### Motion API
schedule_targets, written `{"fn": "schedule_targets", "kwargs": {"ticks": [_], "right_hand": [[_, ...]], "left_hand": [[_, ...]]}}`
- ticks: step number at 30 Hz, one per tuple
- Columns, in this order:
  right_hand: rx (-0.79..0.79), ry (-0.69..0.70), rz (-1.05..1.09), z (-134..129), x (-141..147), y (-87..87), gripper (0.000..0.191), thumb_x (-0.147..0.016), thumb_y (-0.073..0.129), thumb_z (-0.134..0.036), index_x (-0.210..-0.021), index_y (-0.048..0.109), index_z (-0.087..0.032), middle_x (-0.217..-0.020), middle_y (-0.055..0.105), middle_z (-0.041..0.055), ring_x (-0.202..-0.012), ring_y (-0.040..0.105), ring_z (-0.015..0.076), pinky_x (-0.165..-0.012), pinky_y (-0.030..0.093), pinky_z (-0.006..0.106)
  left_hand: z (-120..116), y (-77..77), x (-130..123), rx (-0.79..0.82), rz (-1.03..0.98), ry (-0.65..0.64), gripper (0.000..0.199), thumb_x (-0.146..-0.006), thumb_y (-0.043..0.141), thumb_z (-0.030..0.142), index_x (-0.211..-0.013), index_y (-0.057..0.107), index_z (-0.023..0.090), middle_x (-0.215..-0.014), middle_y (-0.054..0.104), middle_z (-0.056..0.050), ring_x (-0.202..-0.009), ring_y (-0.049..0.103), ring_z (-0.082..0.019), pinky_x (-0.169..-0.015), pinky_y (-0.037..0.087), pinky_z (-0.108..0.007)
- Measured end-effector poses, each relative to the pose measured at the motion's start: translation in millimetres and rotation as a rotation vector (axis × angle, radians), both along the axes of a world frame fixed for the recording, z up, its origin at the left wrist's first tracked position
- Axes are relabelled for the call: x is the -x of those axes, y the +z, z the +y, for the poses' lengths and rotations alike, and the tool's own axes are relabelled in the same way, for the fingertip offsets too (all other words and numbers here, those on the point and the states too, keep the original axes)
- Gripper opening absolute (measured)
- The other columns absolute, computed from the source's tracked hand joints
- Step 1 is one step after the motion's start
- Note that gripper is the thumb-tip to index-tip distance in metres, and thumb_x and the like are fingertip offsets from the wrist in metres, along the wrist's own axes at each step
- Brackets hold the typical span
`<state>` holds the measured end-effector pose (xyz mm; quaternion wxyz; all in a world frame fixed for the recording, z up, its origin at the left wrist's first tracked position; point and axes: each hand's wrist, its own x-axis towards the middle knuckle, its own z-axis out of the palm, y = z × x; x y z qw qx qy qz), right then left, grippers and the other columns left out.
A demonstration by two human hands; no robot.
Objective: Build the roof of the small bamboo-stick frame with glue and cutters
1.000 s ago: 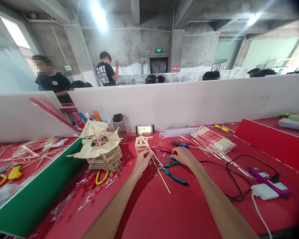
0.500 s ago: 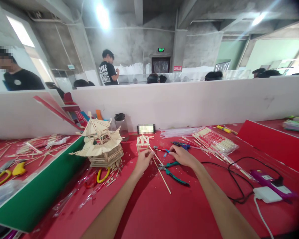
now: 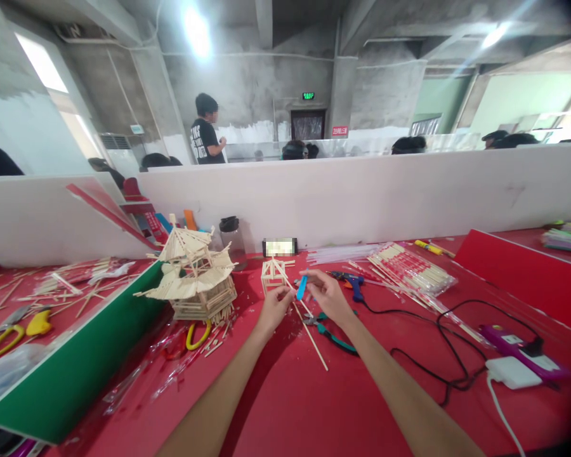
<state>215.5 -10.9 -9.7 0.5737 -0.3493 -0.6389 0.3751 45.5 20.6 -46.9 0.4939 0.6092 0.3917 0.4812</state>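
Observation:
My left hand (image 3: 276,306) is closed on a thin wooden stick (image 3: 284,275) beside a small wooden frame (image 3: 268,271). Just right of it, my right hand (image 3: 327,293) holds a small blue tool (image 3: 302,287), raised near the left fingertips; its tip is too small to make out. Below the hands lie green-handled pliers (image 3: 335,338) and another stick (image 3: 318,346), slanting toward me. A blue glue gun (image 3: 356,287) rests right of my right hand.
A wooden pagoda model (image 3: 195,279) and yellow-handled scissors (image 3: 198,335) are at the left, beside a green board (image 3: 85,349). Packed sticks (image 3: 409,266), black cables and a white adapter (image 3: 512,372) lie right. A phone (image 3: 280,247) leans at the white partition (image 3: 352,197).
My right hand has picked up the blue tool from the table and brought it left and up beside my left hand. The left hand has barely moved. The person at far left has moved mostly out of view.

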Motion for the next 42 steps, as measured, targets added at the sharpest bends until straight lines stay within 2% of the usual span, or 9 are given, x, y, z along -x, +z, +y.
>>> {"fn": "schedule_targets", "kwargs": {"ticks": [2, 6, 10, 14, 23, 36, 42], "right_hand": [[-0.043, -0.063, -0.021, -3, 4, -0.2, 0.033, -0.087, 0.063, -0.037, -0.117, 0.064, -0.022, -0.097, 0.074, 0.0060, -0.079, 0.071, 0.0195, -0.069, 0.058, 0.031], [-0.123, -0.222, -0.111, -7, 8, -1.3, 0.025, -0.091, 0.059, -0.035, -0.110, 0.069, -0.022, -0.099, 0.075, 0.0069, -0.091, 0.071, 0.0218, -0.084, 0.057, 0.035], [-0.193, -0.288, -0.204, -10, 11, -1.4, 0.020, -0.091, 0.059, -0.035, -0.100, 0.072, -0.022, -0.099, 0.075, 0.0058, -0.093, 0.071, 0.0222, -0.088, 0.055, 0.034], [-0.203, -0.303, -0.242, -9, 15, -2.3, 0.019, -0.091, 0.059, -0.035, -0.099, 0.070, -0.022, -0.092, 0.074, 0.0045, -0.084, 0.070, 0.0203, -0.081, 0.056, 0.030], [-0.231, -0.266, -0.340, -7, 17, -6.7, 0.028, -0.091, 0.056, -0.030, -0.114, 0.072, -0.025, -0.111, 0.075, 0.0048, -0.101, 0.071, 0.0228, -0.094, 0.055, 0.036], [-0.221, -0.267, -0.396, -4, 18, -10.9, 0.032, -0.092, 0.057, -0.030, -0.120, 0.071, -0.026, -0.117, 0.074, 0.0047, -0.107, 0.070, 0.0229, -0.098, 0.054, 0.038], [-0.226, -0.263, -0.392, -4, 17, -12.0, 0.031, -0.092, 0.058, -0.029, -0.119, 0.072, -0.028, -0.117, 0.074, 0.0038, -0.107, 0.070, 0.0227, -0.098, 0.054, 0.036]], "left_hand": [[1, -0.7, 0, -0.002, 0.003, 0.006, 0.044, -0.074, 0.069, 0.058, -0.072, 0.062, 0.014, -0.055, 0.051, 0.004, -0.043, 0.043, -0.007, -0.044, 0.033, -0.020], [3, -3.2, 0, 0.004, 0.015, 0.010, 0.046, -0.074, 0.068, 0.060, -0.073, 0.062, 0.014, -0.052, 0.049, 0.005, -0.042, 0.043, -0.008, -0.044, 0.033, -0.020], [4, -4.5, -1, -0.004, 0.011, 0.009, 0.046, -0.074, 0.069, 0.060, -0.073, 0.062, 0.014, -0.053, 0.052, 0.004, -0.042, 0.045, -0.008, -0.044, 0.034, -0.021], [4, -4.3, -1, 0.002, 0.005, 0.011, 0.048, -0.072, 0.069, 0.062, -0.071, 0.061, 0.014, -0.052, 0.051, 0.005, -0.041, 0.045, -0.008, -0.044, 0.035, -0.021], [4, -4.9, 0, 0.007, -0.018, -0.013, 0.047, -0.073, 0.070, 0.060, -0.074, 0.064, 0.014, -0.054, 0.050, 0.005, -0.043, 0.043, -0.007, -0.045, 0.035, -0.021], [3, -2.7, 0, 0.007, -0.013, -0.004, 0.043, -0.074, 0.069, 0.056, -0.071, 0.062, 0.014, -0.052, 0.050, 0.005, -0.042, 0.041, -0.007, -0.045, 0.032, -0.020], [5, -6.5, -1, 0.012, -0.016, 0.001, 0.044, -0.073, 0.070, 0.057, -0.074, 0.064, 0.014, -0.055, 0.052, 0.004, -0.043, 0.042, -0.007, -0.045, 0.034, -0.021]]}}
